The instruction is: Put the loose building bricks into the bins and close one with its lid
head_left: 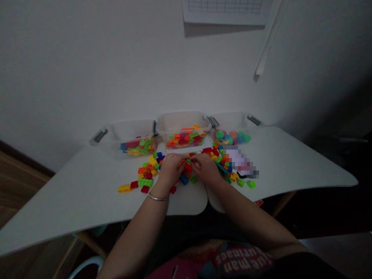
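A pale wall (pixel 116 58) rises behind a white table (pixel 305 159), and the pile of bricks (pixel 151 170) lies on the table around, beneath and between the two hands, spreading out to both sides. Three clear tubs stand in a row at the back: the left tub (pixel 130 130), the middle tub (pixel 174 122) straight beyond the hands, and the right tub (pixel 232 120), each with small coloured pieces in the bottom.

The left hand (pixel 171 168) and the right hand (pixel 205 168) are close together over the pile, fingers bent inward, fingertips almost meeting around a small green brick (pixel 188 160) and a red brick (pixel 187 167). I cannot tell which hand, if either, is clamped on them. Both hands cover part of the pile, and the bricks are too jumbled to count in full.

To the right lies one flat thing (pixel 241 161), blurred over, with bricks against its near side. One bracelet (pixel 157 198) circles the left wrist. At the pile's left end is one long yellow brick (pixel 124 188), with two red bricks (pixel 145 189) near it; at the right end sit two light green bricks (pixel 251 184), slightly apart.
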A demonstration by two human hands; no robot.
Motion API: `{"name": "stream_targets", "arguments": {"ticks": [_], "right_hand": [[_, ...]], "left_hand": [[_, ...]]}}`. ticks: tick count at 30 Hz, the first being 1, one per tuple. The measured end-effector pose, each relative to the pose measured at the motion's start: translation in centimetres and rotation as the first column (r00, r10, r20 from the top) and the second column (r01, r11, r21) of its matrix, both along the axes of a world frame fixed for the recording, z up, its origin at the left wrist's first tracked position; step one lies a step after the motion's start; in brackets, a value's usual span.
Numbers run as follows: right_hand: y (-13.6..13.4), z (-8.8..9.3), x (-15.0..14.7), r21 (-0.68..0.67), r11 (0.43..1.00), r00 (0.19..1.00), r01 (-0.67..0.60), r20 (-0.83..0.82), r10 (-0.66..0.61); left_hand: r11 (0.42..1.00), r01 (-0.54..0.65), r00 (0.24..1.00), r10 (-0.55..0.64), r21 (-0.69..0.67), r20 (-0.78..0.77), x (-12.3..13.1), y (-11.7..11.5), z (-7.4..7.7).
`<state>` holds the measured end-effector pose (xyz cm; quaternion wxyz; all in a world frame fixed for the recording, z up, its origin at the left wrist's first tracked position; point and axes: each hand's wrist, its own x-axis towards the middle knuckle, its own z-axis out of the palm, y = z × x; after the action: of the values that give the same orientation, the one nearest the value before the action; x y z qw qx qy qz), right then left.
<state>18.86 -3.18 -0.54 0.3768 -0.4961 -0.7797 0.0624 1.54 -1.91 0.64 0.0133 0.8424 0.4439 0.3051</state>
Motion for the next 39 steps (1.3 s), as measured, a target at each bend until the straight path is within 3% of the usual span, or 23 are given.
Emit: {"name": "stream_targets", "arguments": {"ticks": [5,9,19,23,26,29,32,35,39], "right_hand": [[0.0,-0.2,0.4,-0.019,0.999,0.999,0.044,0.008,-0.044],[-0.5,0.0,0.3,0.017,0.997,0.988,0.08,0.133,-0.082],[-1.0,0.1,0.4,0.049,0.998,0.966,0.047,0.252,-0.058],[-1.2,0.0,0.3,0.064,0.996,0.958,0.066,0.277,-0.081],[-1.2,-0.1,0.2,0.054,0.996,0.955,0.072,0.285,-0.085],[-1.1,-0.2,0.2,0.038,0.997,0.955,0.07,0.287,-0.078],[-1.2,-0.1,0.2,0.028,0.998,0.957,0.061,0.284,-0.067],[-1.2,0.0,0.3,0.023,0.998,0.957,0.061,0.282,-0.065],[-1.3,0.2,0.4,0.017,0.998,0.958,0.067,0.277,-0.069]], "left_hand": [[1.0,-0.024,1.0,0.024,0.007,0.012,0.2,0.1,-0.1],[0.991,-0.13,0.987,0.126,0.031,0.101,0.1,0.2,-0.3],[0.962,-0.266,0.934,0.271,-0.053,0.233,-0.2,0.4,-0.5],[0.97,-0.239,0.897,0.24,-0.049,0.371,-0.2,0.5,-0.8],[0.981,-0.193,0.827,0.17,-0.013,0.535,-0.3,0.7,-0.8],[0.978,-0.207,0.692,0.154,-0.009,0.705,-1.0,1.1,0.4],[0.957,-0.291,0.595,0.161,0.024,0.788,-2.7,2.1,2.9],[0.868,-0.485,0.595,0.234,0.11,0.769,-5.0,3.2,5.9],[0.75,-0.646,0.686,0.489,0.142,0.539,-7.6,4.4,8.0]]}}
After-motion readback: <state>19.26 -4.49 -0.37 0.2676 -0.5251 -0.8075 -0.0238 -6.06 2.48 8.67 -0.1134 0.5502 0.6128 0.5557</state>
